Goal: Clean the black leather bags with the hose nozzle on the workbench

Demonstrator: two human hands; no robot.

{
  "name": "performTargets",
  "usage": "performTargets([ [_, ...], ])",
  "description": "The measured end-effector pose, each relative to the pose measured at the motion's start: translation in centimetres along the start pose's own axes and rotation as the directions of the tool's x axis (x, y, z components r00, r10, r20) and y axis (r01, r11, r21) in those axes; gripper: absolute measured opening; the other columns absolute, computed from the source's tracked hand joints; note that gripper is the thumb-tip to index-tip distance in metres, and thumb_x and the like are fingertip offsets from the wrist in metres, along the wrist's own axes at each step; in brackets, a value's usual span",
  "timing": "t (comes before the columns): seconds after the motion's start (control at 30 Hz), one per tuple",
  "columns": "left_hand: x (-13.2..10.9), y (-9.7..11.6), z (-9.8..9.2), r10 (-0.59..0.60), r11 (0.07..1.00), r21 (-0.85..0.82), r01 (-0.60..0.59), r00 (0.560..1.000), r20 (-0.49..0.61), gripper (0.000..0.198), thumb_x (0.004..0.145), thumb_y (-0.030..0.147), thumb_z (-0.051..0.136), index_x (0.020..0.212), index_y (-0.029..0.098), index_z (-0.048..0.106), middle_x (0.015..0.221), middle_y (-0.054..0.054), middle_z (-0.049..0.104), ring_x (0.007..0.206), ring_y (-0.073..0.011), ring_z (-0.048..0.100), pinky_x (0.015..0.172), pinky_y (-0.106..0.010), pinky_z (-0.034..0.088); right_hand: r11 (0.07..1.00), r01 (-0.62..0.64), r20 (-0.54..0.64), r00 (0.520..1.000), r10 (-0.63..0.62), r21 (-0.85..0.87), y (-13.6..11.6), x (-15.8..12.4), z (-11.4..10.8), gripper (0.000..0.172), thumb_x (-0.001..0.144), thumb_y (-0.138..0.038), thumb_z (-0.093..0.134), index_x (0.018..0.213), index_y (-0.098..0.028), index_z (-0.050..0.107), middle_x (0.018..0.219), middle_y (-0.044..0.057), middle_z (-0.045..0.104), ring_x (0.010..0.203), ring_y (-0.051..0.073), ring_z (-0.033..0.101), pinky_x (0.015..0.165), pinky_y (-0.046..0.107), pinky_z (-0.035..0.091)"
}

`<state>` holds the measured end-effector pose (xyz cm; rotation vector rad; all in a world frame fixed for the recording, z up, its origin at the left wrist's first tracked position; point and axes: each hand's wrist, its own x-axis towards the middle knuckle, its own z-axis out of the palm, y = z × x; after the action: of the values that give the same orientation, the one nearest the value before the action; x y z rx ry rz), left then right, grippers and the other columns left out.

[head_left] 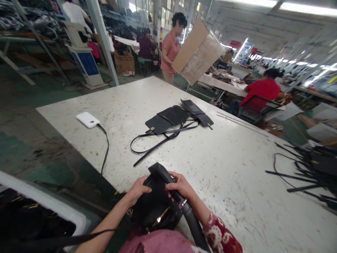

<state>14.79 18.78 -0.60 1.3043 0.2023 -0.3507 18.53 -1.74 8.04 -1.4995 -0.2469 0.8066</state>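
Note:
Both hands hold a black leather bag point(155, 207) at the near edge of the white table point(210, 161), close to my body. My left hand point(138, 190) grips the bag's top left side. My right hand point(180, 185) closes around its thick black handle point(189, 214), which curves down to the right past a gold metal fitting. Farther out on the table lie several flat black leather bag pieces point(175, 117) with thin black straps point(158, 140) trailing toward me.
A white power bank point(88, 119) with a black cable lies at the table's left. A heap of black straps and pieces point(310, 168) sits at the right edge. Beyond the table a person carries a cardboard box point(197, 49); another person in red sits at right.

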Motion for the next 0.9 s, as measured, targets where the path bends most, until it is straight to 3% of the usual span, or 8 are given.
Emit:
performTargets([
  [0.1, 0.0, 0.2, -0.1, 0.01, 1.0, -0.019, -0.01, 1.0, -0.002, 0.048, 0.05, 0.009, 0.055, 0.097, 0.012, 0.061, 0.069, 0.0, 0.066, 0.061, -0.0161, 0.058, 0.058, -0.027, 0.043, 0.999, 0.032, -0.032, 0.999, -0.032, 0.002, -0.7, -1.1, -0.2, 0.062, 0.061, -0.021, 0.064, 0.121, -0.02, 0.047, 0.057, -0.004, 0.059, 0.042, 0.013, 0.054, 0.036, 0.021, 0.046],
  [0.3, -1.1, 0.4, 0.4, 0.023, 0.998, -0.052, -0.021, 0.999, 0.041, 0.046, 0.049, 0.008, 0.058, 0.096, 0.01, 0.062, 0.069, -0.001, 0.067, 0.061, -0.018, 0.061, 0.059, -0.029, 0.045, 0.999, -0.027, 0.052, 0.998, 0.028, -0.017, -0.5, -3.2, 1.3, 0.067, 0.06, -0.02, 0.065, 0.124, -0.02, 0.044, 0.057, -0.004, 0.059, 0.041, 0.013, 0.054, 0.035, 0.021, 0.045],
  [0.43, -2.8, 1.9, 0.5, 0.017, 0.995, -0.098, -0.013, 0.999, 0.044, 0.043, 0.053, 0.014, 0.065, 0.095, 0.011, 0.062, 0.071, -0.003, 0.069, 0.063, -0.0198, 0.063, 0.061, -0.031, 0.048, 0.997, 0.062, -0.109, 0.992, -0.067, -0.052, -1.4, -2.1, 1.6, 0.065, 0.06, -0.022, 0.065, 0.121, -0.018, 0.046, 0.05, -0.006, 0.057, 0.037, 0.013, 0.052, 0.035, 0.022, 0.044],
  [0.53, -4.3, 6.1, -1.5, 0.058, 0.99, -0.117, -0.085, 0.975, -0.215, 0.043, 0.05, 0.018, 0.071, 0.091, 0.01, 0.061, 0.065, -0.001, 0.068, 0.056, -0.0186, 0.062, 0.056, -0.03, 0.05, 0.987, 0.14, -0.243, 0.957, -0.156, -0.082, -2.9, -2.8, 0.1, 0.067, 0.059, -0.023, 0.066, 0.122, -0.017, 0.044, 0.051, -0.006, 0.057, 0.037, 0.014, 0.052, 0.033, 0.023, 0.044],
  [0.6, -5.5, 10.0, -3.3, 0.146, 0.966, -0.14, -0.219, 0.901, -0.408, 0.045, 0.047, 0.016, 0.073, 0.09, 0.012, 0.061, 0.063, 0.001, 0.067, 0.054, -0.0167, 0.061, 0.054, -0.028, 0.051, 0.981, 0.172, -0.296, 0.936, -0.192, -0.092, -3.6, -4.6, -1.4, 0.068, 0.059, -0.024, 0.065, 0.123, -0.016, 0.043, 0.051, -0.005, 0.058, 0.035, 0.013, 0.052, 0.033, 0.022, 0.043],
  [0.67, -6.7, 14.0, -4.6, 0.253, 0.918, -0.148, -0.369, 0.83, -0.497, 0.043, 0.049, 0.014, 0.073, 0.09, 0.016, 0.061, 0.065, 0.002, 0.067, 0.056, -0.015, 0.062, 0.057, -0.027, 0.052, 0.977, 0.186, -0.36, 0.909, -0.21, -0.101, -3.8, -6.9, -3.0, 0.069, 0.061, -0.025, 0.065, 0.125, -0.015, 0.041, 0.048, -0.005, 0.057, 0.034, 0.013, 0.051, 0.033, 0.022, 0.043],
  [0.77, -8.1, 18.7, -4.3, 0.364, 0.867, -0.131, -0.481, 0.791, -0.491, 0.04, 0.052, 0.013, 0.072, 0.09, 0.019, 0.063, 0.073, 0.001, 0.069, 0.062, -0.0149, 0.062, 0.061, -0.027, 0.054, 0.976, 0.193, -0.473, 0.854, -0.217, -0.099, -3.1, -10.6, -4.9, 0.072, 0.062, -0.027, 0.065, 0.127, -0.013, 0.038, 0.047, -0.004, 0.057, 0.034, 0.013, 0.05, 0.034, 0.023, 0.044],
  [0.9, -7.9, 22.2, -0.4, 0.405, 0.884, -0.062, -0.463, 0.827, -0.389, 0.039, 0.057, 0.008, 0.068, 0.094, 0.015, 0.062, 0.074, 0.0, 0.069, 0.064, -0.0149, 0.062, 0.065, -0.03, 0.053, 0.977, 0.196, -0.582, 0.786, -0.209, -0.086, -1.2, -15.7, -6.9, 0.075, 0.063, -0.031, 0.067, 0.129, -0.013, 0.035, 0.047, -0.003, 0.058, 0.034, 0.014, 0.051, 0.033, 0.024, 0.044],
])
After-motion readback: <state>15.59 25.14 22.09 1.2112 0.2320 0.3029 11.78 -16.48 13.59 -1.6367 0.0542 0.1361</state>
